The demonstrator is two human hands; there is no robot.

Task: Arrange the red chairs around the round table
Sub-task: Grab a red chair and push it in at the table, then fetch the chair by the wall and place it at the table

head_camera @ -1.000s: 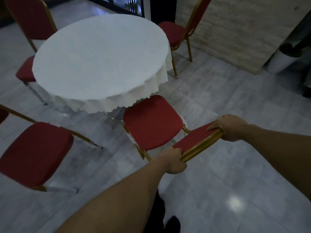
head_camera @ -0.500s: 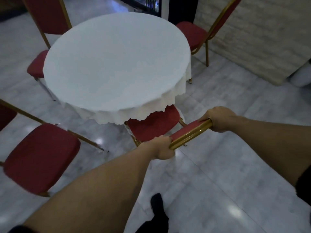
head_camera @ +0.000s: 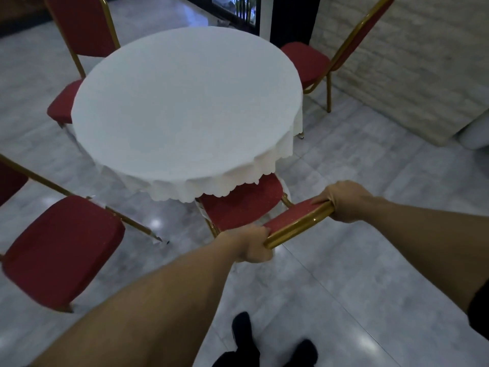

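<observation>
Gripping top rail of near red chair (head_camera: pixel 242 207) | left hand (head_camera: pixel 251 245) and right hand (head_camera: pixel 344 203) both clenched on it | seat partly under table (head_camera: pixel 185 107) | rigid frame, likely slides easily on glossy floor (head_camera: pixel 370 274)

Grey tiled floor (head_camera: pixel 370 260). Stone-faced wall (head_camera: pixel 423 62) at two o'clock. White pot (head_camera: pixel 476 136) at its foot, three o'clock.

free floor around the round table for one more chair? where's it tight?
Free: bare floor between the held chair and the far-right chair; also the gap between the far-left chair and the near-left chair. Tight: near edge of the round table, where both hands, left and right, grip the held chair's backrest.
</observation>
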